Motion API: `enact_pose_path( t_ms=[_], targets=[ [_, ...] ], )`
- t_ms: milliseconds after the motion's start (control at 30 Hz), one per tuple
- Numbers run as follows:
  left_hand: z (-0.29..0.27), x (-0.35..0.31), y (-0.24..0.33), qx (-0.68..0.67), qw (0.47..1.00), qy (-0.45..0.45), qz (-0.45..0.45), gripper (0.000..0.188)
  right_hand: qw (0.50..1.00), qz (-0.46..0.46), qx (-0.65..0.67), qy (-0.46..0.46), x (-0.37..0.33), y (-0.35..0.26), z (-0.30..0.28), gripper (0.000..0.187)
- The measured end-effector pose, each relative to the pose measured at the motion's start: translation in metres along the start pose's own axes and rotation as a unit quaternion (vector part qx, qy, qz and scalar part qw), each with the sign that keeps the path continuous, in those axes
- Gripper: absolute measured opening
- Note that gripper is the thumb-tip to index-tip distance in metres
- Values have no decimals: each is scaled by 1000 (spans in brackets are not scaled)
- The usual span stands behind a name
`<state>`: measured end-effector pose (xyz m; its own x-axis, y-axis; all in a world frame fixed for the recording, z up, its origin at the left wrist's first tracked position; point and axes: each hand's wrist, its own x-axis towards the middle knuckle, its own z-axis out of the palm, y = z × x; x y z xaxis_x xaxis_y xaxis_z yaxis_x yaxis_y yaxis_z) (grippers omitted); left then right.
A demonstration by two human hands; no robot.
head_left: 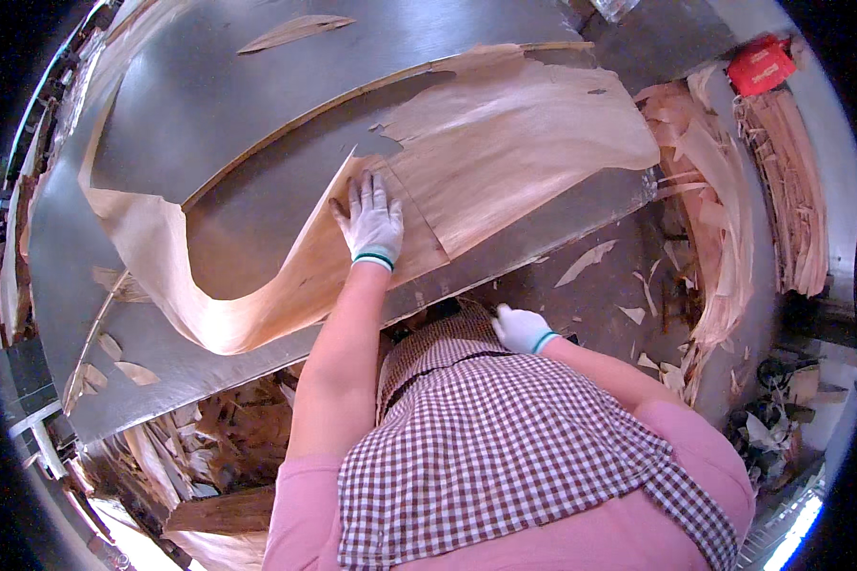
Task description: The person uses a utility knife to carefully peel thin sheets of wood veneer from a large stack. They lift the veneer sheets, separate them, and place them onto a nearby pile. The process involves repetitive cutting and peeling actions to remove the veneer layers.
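A shiny grey table (209, 105); brown floor (567, 290) littered with pale scraps (586, 264); bright light (795, 539) at lower right.

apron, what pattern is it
The apron is checked in dark brown and white, shown best in the head view.

Through my feed, I read the tabletop (209, 86) as smooth, shiny metal, the sheet (514, 143) as matt wood, the gloves (375, 231) and apron (486, 428) as cloth.
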<state>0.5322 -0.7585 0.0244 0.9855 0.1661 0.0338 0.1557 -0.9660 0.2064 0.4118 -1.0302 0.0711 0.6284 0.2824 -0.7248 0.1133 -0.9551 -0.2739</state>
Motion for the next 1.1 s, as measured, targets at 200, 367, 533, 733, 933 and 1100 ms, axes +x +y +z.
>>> enact_pose_path(
  t_ms=[200,367,533,733,933,1100],
  targets=[
    [-84,-57,-18,60,972,-217,62,88,935,-114,163,292,30,15,-58,26],
    [-52,-113,-101,-41,986,-159,6,62,834,-164,487,201,41,-26,-96,22],
    [-96,-121,-99,-221,962,76,-138,31,860,-173,479,-19,20,-41,-81,23],
    [-200,-113,18,-685,712,42,-146,36,765,-388,498,-127,-10,-91,-97,48],
    [-260,-111,99,-450,814,216,295,44,704,-330,628,34,-34,-74,-140,30],
    [-220,-120,14,-255,867,368,219,51,638,-244,707,182,-32,71,-200,27]
  ],
)
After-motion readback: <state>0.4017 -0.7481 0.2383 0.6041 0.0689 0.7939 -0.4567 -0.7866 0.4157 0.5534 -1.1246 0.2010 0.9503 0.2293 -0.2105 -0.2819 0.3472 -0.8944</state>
